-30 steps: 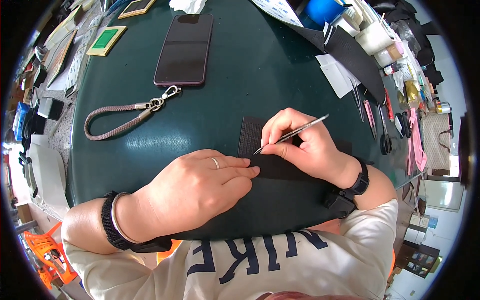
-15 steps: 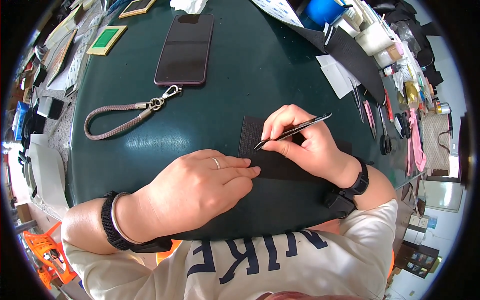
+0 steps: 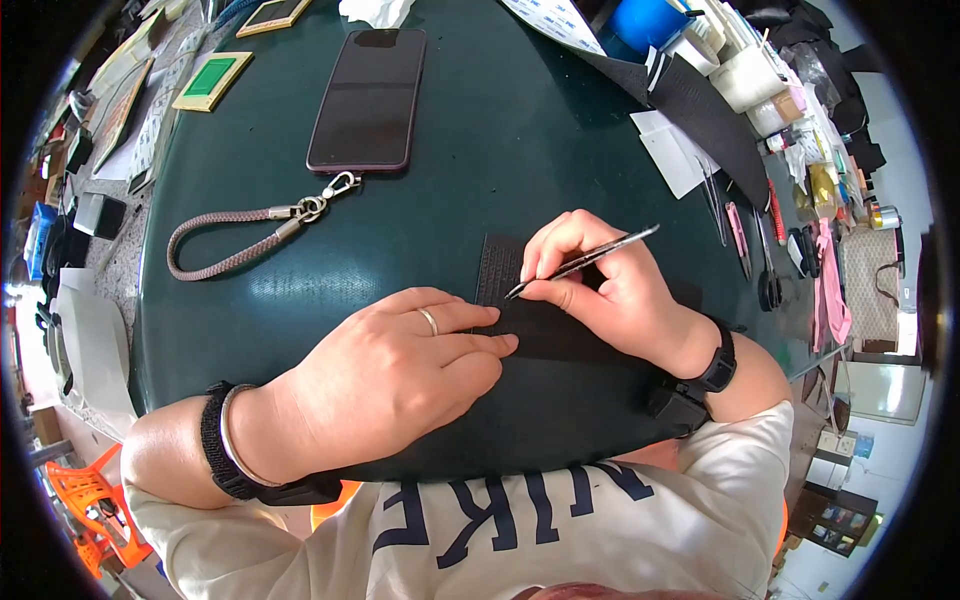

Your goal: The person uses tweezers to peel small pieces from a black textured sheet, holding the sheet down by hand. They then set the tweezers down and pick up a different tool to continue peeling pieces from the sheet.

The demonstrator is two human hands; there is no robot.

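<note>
My right hand pinches a slim tool over black sheet, its textured end at 9 o'clock, long axis roughly 9-to-3.

Black sheet: its middle is covered from me by the right hand; the fine rows at its left end are too small for me to make out.
Slim pointed tool: fingers hide part of the shaft, and I can't tell whether its tip touches the sheet.
Left hand: I can't see the thumb, hidden beneath.
Right grip: lower fingers curl out of my sight.
Crumpled white tissue: my top edge cuts it off.
Dark framed panel: cut off there too.
Blue container: likewise trimmed.
Cabinet: contents too small for me.
</note>
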